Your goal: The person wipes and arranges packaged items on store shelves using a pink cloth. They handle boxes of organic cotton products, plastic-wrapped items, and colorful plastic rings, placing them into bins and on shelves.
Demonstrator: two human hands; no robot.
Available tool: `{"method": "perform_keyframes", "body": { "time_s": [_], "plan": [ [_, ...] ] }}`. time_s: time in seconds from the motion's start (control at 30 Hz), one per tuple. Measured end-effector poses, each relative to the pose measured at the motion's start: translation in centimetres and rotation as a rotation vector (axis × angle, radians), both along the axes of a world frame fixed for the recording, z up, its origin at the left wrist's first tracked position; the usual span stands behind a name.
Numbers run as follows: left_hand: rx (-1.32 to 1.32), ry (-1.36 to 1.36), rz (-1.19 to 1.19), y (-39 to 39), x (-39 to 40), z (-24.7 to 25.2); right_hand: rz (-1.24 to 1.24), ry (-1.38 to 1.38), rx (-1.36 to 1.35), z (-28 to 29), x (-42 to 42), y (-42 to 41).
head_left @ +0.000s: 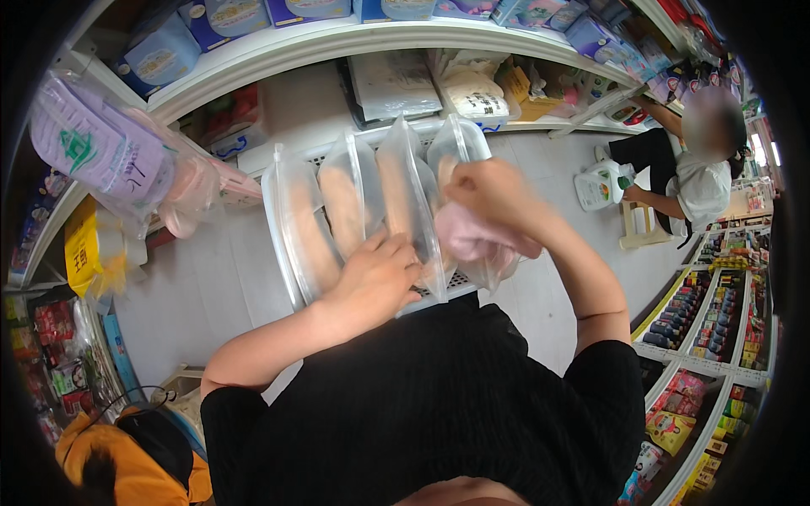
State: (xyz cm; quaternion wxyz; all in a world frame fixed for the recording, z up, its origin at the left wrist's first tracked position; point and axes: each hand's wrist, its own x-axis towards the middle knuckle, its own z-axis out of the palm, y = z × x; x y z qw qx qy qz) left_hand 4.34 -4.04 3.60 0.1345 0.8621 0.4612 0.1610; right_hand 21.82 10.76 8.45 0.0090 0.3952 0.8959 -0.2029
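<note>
In front of my body is a white plastic basket (271, 209) with a perforated bottom. Several frosted zip bags (364, 177) stand side by side in it, each with something tan inside that I cannot name exactly. My left hand (380, 272) rests over the middle bags, fingers a little apart and touching the plastic. At the basket's right side, my right hand (497, 193) is curled and slightly blurred. A pink cloth (471, 234) hangs from it against the rightmost bag (452, 148), over the basket's rim.
Ahead runs a white shelf (380, 38) with blue and purple packs. Bagged slippers (101, 139) hang at the left. On the right a person (702, 183) sits holding a white jug (598, 186). Stocked shelves (696, 316) line the right; an orange bag (133, 455) lies lower left.
</note>
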Motion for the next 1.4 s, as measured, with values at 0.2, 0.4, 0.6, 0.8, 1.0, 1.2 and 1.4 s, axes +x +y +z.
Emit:
{"method": "perform_keyframes", "body": {
  "time_s": [0.2,0.4,0.6,0.8,1.0,1.2,1.4],
  "plan": [
    [0.289,-0.049,0.021,1.9,1.3,1.5,-0.117,-0.372,-0.022,1.5,1.1,1.2],
    [0.091,0.006,-0.002,1.1,1.0,-2.6,-0.086,-0.298,-0.112,-1.4,1.1,0.8],
    [0.096,-0.001,0.013,1.1,1.0,-2.4,-0.134,0.037,-0.232,-3.7,3.1,2.1],
    [0.054,-0.121,-0.017,1.9,0.3,-1.5,-0.357,0.547,-0.753,4.8,4.7,1.7],
    [-0.494,-0.803,0.292,4.4,-0.9,-4.0,-0.149,1.086,-1.022,2.0,3.6,1.9],
    [-1.074,-1.951,0.486,3.9,-1.7,0.0,-0.354,0.889,-1.059,-1.5,0.4,1.3],
    [-0.978,-1.905,0.502,2.9,-2.3,-0.6,-0.592,1.513,-0.891,0.7,0.6,3.3]
  ]
}}
